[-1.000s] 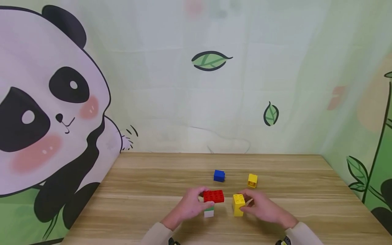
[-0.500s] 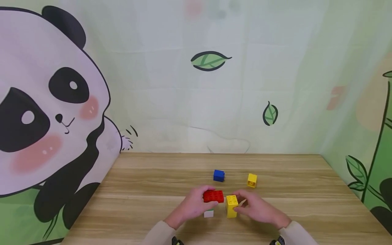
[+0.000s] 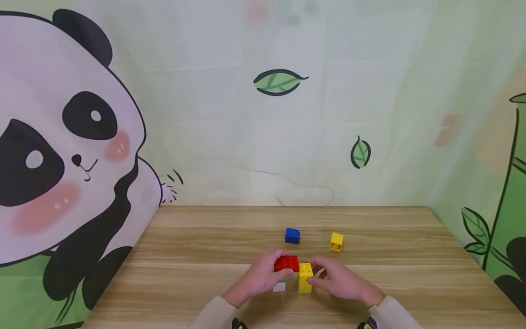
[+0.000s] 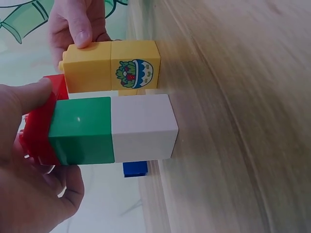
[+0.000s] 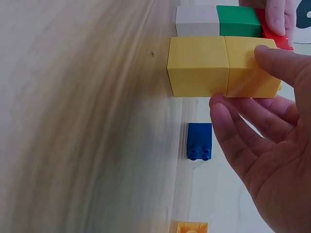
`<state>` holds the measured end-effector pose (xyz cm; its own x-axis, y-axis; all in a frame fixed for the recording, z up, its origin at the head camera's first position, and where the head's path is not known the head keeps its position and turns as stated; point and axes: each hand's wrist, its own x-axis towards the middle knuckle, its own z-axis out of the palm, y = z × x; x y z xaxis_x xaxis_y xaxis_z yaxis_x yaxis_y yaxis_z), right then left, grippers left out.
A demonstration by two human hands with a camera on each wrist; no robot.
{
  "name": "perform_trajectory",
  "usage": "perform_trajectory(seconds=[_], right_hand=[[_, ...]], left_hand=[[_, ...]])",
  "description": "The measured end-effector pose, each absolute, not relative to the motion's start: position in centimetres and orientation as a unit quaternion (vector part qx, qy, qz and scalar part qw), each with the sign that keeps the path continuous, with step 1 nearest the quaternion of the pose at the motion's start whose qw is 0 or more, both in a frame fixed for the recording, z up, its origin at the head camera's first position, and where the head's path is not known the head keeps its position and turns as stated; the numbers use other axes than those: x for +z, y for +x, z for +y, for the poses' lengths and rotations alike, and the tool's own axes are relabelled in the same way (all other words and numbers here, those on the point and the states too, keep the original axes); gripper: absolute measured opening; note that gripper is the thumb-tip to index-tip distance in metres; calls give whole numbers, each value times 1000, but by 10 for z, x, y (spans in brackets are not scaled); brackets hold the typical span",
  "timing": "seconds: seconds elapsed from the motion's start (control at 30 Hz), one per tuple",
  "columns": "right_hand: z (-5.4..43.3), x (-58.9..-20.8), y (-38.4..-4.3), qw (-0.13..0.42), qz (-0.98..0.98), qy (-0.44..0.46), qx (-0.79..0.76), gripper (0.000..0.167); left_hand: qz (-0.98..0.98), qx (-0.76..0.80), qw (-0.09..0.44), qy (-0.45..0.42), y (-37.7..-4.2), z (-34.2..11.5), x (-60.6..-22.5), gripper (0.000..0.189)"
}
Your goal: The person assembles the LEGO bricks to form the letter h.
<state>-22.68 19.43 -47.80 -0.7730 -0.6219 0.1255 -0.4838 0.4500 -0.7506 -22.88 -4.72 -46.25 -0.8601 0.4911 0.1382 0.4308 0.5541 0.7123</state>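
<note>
near, from where i stand: the left hand, its grip pinched on a red block atop a green block and a white block; beside it the right hand, its grip spread to a block's width, holding two stacked yellow blocks upright. contact between stacks: unclear. step in hand, seemingly: lining up the stacks; next calls for keeping both level. far, on the table: a loose yellow block, then a blue block. counts: yellow, three; red, green, white, blue, one each.
</note>
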Motion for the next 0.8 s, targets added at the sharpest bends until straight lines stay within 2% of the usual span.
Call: perform_trajectory(seconds=[0.33,0.8], right_hand=[[189,-476,-227,93,848,-323,-410,33],[180,-472,-227,107,859,-307,-395,39]], left_hand=[[885,375,22,275,-229,-49,-467,36],[879,388,38,275,-229,-54,-464,35]])
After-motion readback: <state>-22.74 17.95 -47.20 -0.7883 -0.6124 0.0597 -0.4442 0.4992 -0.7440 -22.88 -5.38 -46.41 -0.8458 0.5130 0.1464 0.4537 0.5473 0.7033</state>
